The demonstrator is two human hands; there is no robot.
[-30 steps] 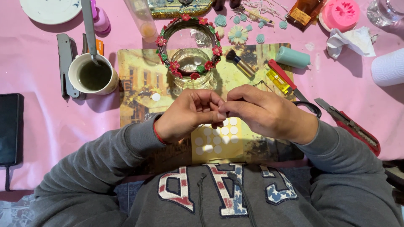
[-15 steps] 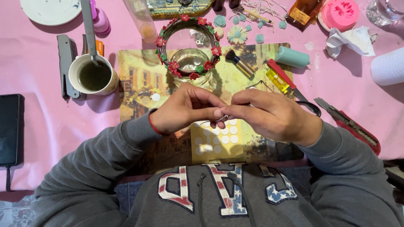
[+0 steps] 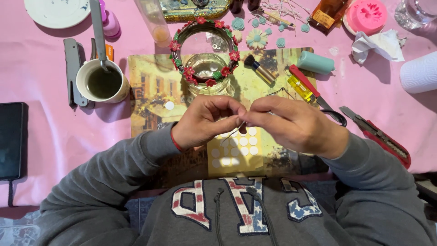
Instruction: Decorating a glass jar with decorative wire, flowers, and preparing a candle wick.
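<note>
My left hand [image 3: 207, 120] and my right hand [image 3: 291, 124] meet fingertip to fingertip over a yellow sheet of white round dots [image 3: 236, 152]. Between them they pinch a thin wire [image 3: 236, 130], which curves down under the fingers. Both hands hover above a picture placemat [image 3: 150, 105]. Just beyond the hands stands a glass jar [image 3: 205, 75] ringed by a wreath of small red flowers and green leaves [image 3: 182, 43].
A white cup of dark liquid with a tool in it [image 3: 104, 82] sits left, a black phone [image 3: 11, 139] far left. Right of the hands lie scissors [image 3: 318, 98], a red utility knife [image 3: 378, 136], a teal tube [image 3: 316, 63] and a paper roll [image 3: 419, 73].
Both hands have drifted slightly toward me and apart a little, still pinching the wire; the wire's loop now shows below the fingertips.
</note>
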